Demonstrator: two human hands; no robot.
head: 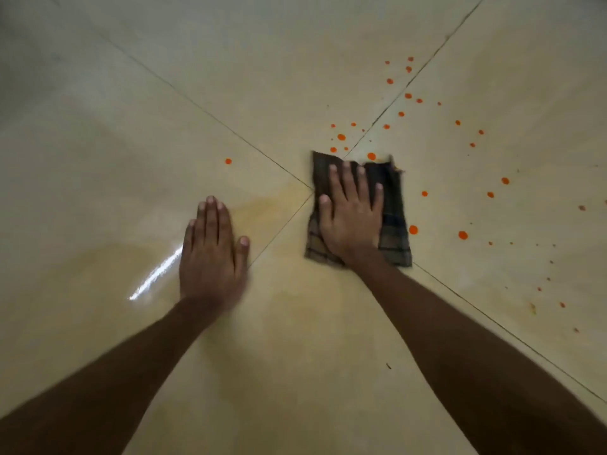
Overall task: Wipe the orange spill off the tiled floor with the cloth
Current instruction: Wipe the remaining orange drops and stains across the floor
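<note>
Two bare forearms enter from the lower edge and reach forward over the tiled floor [295,339].

Left hand [212,254]: flat on bare tile, palm down, fingers straight and close together, thumb out to the side. It holds nothing.

Right hand [351,215]: flat, fingers straight and slightly spread, pressing down on the cloth [394,221].

Cloth: dark woven fabric with a faint check pattern, folded to a rough rectangle. Its far right corner is ragged and stained orange. Its left edge sits at the crossing of the grout lines [184,93], where four tiles meet.

Orange spill [413,229]: small round drops, bright and opaque, scattered beyond and to the right of the cloth. One drop lies at the cloth's far edge and one just beside its right edge. A lone drop lies well apart to the left.

Pale orange smear [262,205]: thin and streaky, on the tile between the two hands.

Floor: large cream tiles, smooth and glossy, with thin dark joints. One white glare streak [154,277] shows beside the left hand.
</note>
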